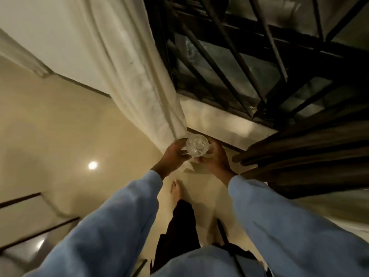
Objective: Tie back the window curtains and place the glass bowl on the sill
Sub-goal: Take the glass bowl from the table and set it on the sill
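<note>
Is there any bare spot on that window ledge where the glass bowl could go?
Yes: the pale sill lies bare between the white curtain and the dark curtain, just under the barred window. Its left end is crowded, where the white curtain drapes down beside the left hand and right hand holding the glass bowl.

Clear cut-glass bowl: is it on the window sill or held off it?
Held off it: left hand and right hand grip the glass bowl, short of the pale sill.
</note>
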Motion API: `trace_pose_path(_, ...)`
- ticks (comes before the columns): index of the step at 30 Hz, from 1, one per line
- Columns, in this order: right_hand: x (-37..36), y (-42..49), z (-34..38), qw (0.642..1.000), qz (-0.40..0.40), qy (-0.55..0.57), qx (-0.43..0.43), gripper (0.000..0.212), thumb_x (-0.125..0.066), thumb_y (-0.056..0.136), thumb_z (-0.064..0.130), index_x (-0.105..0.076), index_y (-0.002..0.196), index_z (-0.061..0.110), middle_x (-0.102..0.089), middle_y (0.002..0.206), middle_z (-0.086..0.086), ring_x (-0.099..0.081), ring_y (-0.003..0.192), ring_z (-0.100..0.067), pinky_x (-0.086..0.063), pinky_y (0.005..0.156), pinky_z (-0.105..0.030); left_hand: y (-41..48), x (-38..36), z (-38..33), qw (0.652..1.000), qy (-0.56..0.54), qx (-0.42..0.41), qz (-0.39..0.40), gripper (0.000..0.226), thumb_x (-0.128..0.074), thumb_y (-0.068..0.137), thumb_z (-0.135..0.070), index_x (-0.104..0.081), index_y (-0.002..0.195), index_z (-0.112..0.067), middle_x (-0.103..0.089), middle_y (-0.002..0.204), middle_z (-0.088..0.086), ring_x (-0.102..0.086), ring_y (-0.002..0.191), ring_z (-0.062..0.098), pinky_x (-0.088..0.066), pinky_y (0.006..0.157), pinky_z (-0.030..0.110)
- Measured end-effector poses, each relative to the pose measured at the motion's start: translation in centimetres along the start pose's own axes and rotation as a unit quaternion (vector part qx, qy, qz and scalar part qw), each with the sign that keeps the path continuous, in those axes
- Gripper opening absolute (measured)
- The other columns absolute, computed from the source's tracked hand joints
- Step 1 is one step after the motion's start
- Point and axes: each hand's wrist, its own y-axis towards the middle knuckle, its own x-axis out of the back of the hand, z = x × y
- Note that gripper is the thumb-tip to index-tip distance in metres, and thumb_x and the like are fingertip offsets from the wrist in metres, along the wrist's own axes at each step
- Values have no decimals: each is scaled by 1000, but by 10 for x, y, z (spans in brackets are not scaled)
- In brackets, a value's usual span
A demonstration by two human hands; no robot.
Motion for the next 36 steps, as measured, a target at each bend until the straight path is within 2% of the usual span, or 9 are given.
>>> trace_pose_path(3, 7, -37, 12, 997, 37, -36, 51, 81, -90, 64, 16, -51, 134, 27, -57, 130, 5, -58, 101, -12, -44, 67, -4, -53, 0, -3, 999, -25, -1, -46, 49, -62, 81, 12, -53, 128, -2, -57, 129, 9, -59, 107, 22, -48, 80, 13)
trace_pose_path(6, 7, -76, 33, 988, 84, -61, 112, 84, -91, 62, 21, -49, 134, 28, -55, 127, 7, -58, 94, -14, -49, 76, -22, -110, 5, -8, 995, -41, -3, -92, 49, -61, 80, 10, -57, 125, -7, -60, 126, 7, -59, 114, 25, -49, 87, 26)
trace_pose_path(9, 0, -106, 57, 980, 122, -57, 144, 82, -91, 64, 20, -50, 135, 26, -54, 125, 6, -58, 94, -16, -50, 79, -28, -159, 15, -19, 989, -66, -9, -132, 50, -57, 79, 16, -56, 126, -3, -60, 126, 8, -62, 90, 12, -49, 69, 16)
trace_pose_path(15, -36, -163, 98, 961, 205, -26, 185, 83, -88, 67, 12, -47, 139, 22, -48, 132, 4, -63, 109, -24, -55, 91, -33, -252, 44, -23, 973, -91, -31, -211, 49, -55, 82, 17, -54, 128, 0, -59, 122, 4, -61, 70, -14, -47, 67, 6)
trace_pose_path(19, -74, -196, 119, 950, 237, 3, 203, 83, -87, 68, 4, -48, 140, 17, -49, 137, -3, -67, 106, -27, -57, 88, -32, -307, 75, -17, 964, -79, -29, -252, 42, -54, 83, 12, -60, 121, -6, -65, 118, 5, -61, 72, 0, -50, 67, 21)
trace_pose_path(22, -111, -238, 136, 935, 267, 8, 234, 77, -87, 67, 2, -52, 130, 29, -50, 135, -2, -68, 103, -25, -57, 84, -27, -364, 106, -1, 956, -89, -18, -281, 36, -57, 85, 6, -62, 118, -8, -67, 114, 4, -63, 89, 10, -55, 76, 32)
trace_pose_path(27, -157, -276, 152, 916, 305, -24, 260, 78, -88, 68, 7, -53, 136, 23, -53, 138, -2, -70, 100, -24, -56, 81, -22, -426, 142, 22, 949, -118, -14, -292, 36, -56, 82, 7, -64, 112, -9, -69, 98, 8, -63, 82, 17, -53, 73, 31)
trace_pose_path(31, -199, -299, 173, 899, 330, -52, 282, 80, -87, 70, 12, -50, 140, 23, -52, 138, -2, -71, 97, -22, -57, 86, -27, -463, 168, 44, 932, -146, -14, -333, 30, -56, 86, 2, -63, 114, -6, -69, 103, 16, -63, 81, 20, -53, 72, 32)
trace_pose_path(36, -251, -311, 203, 886, 341, -59, 308, 76, -86, 72, 15, -51, 139, 22, -53, 135, -4, -71, 95, -23, -56, 83, -25, -485, 198, 61, 901, -178, -24, -396, 32, -57, 89, -6, -62, 119, -16, -70, 103, 1, -62, 84, 13, -49, 71, 27)
